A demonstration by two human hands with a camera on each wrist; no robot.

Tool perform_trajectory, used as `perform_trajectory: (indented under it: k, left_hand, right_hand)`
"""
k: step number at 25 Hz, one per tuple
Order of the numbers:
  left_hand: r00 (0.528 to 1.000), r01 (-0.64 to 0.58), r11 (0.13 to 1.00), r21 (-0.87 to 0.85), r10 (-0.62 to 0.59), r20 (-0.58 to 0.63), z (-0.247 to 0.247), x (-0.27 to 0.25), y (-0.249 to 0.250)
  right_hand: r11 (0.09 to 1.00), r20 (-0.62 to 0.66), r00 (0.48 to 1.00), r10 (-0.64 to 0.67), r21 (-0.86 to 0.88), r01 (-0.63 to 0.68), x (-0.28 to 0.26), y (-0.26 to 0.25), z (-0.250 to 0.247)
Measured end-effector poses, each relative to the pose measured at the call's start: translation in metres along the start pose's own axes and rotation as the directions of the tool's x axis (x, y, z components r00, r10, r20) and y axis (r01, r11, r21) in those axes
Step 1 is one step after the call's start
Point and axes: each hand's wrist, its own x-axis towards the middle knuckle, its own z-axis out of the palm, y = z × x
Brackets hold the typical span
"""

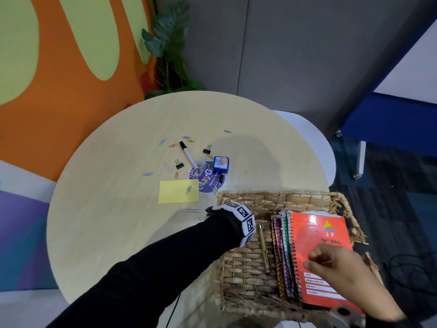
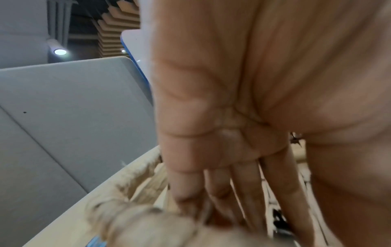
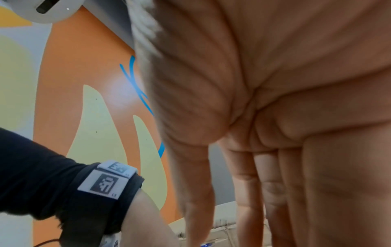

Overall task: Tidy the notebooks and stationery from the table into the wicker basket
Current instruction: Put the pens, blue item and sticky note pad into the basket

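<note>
Left hand at wicker basket rim, fingers straight, apart, empty. Pen just right of them inside. Right hand fingers rest loosely bent on orange notebook, in the basket.

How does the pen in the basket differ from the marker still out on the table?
The brown pen lies inside the wicker basket, beside the spiral notebooks; the marker lies out on the table among paper clips. The pen is one dull brown; the marker has a white barrel and a black cap. The pen runs nearly along the basket's length; the marker lies diagonally. Both lie flat, and no hand touches either.
</note>
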Motion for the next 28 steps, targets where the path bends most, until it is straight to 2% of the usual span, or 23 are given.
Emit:
perform_trajectory:
  k: [1, 3, 5, 6, 8, 11, 13, 16, 19, 21, 23, 25, 28]
  left_hand:
    - [1.0, -0.015, 0.998, -0.063, 0.014, -0.016, -0.001, 0.008, -0.002]
    - [0.986, -0.155, 0.954, -0.255, 0.133, -0.101, -0.003, 0.018, -0.019]
    - [0.946, -0.276, 0.861, -0.427, 0.165, -0.278, -0.001, 0.024, -0.05]
    - [0.922, -0.312, 0.786, -0.534, 0.115, -0.369, 0.001, 0.023, -0.07]
    - [0.858, -0.339, 0.653, -0.677, -0.08, -0.507, 0.016, 0.018, -0.112]
    - [0.751, -0.278, 0.468, -0.839, -0.439, -0.494, 0.07, 0.033, -0.169]
    - [0.668, -0.226, 0.387, -0.894, -0.607, -0.431, 0.107, 0.047, -0.195]
    - [0.597, -0.187, 0.293, -0.938, -0.724, -0.345, 0.145, 0.067, -0.218]
    - [0.533, -0.184, 0.271, -0.945, -0.78, -0.327, 0.161, 0.08, -0.234]
    - [0.52, -0.175, 0.261, -0.949, -0.794, -0.314, 0.167, 0.085, -0.244]
    - [0.529, -0.164, 0.254, -0.953, -0.793, -0.302, 0.168, 0.087, -0.254]
    - [0.552, -0.149, 0.283, -0.947, -0.771, -0.317, 0.166, 0.092, -0.266]
    - [0.605, -0.108, 0.377, -0.92, -0.709, -0.362, 0.159, 0.107, -0.285]
  right_hand:
    - [1.0, 0.014, 1.0, -0.007, 0.007, 0.007, 0.003, -0.003, 0.002]
    - [0.999, 0.017, 1.0, -0.023, 0.023, 0.023, 0.012, -0.012, 0.002]
    - [0.998, 0.001, 0.998, -0.064, -0.003, 0.064, 0.026, -0.027, -0.005]
    - [0.994, -0.008, 0.994, -0.105, -0.025, 0.104, 0.034, -0.04, -0.011]
    - [0.975, -0.04, 0.976, -0.215, -0.073, 0.212, 0.054, -0.073, -0.024]
    - [0.916, -0.14, 0.907, -0.396, -0.133, 0.38, 0.113, -0.15, -0.03]
    - [0.87, -0.116, 0.868, -0.484, -0.172, 0.462, 0.165, -0.204, -0.013]
    - [0.843, 0.054, 0.883, -0.465, -0.279, 0.461, 0.246, -0.272, 0.041]
    - [0.833, 0.16, 0.922, -0.352, -0.396, 0.387, 0.301, -0.302, 0.09]
    - [0.832, 0.184, 0.94, -0.286, -0.438, 0.339, 0.323, -0.309, 0.114]
    - [0.829, 0.185, 0.952, -0.242, -0.471, 0.302, 0.336, -0.308, 0.129]
    - [0.815, 0.187, 0.958, -0.216, -0.506, 0.283, 0.34, -0.306, 0.134]
    - [0.817, 0.183, 0.958, -0.222, -0.501, 0.285, 0.336, -0.307, 0.122]
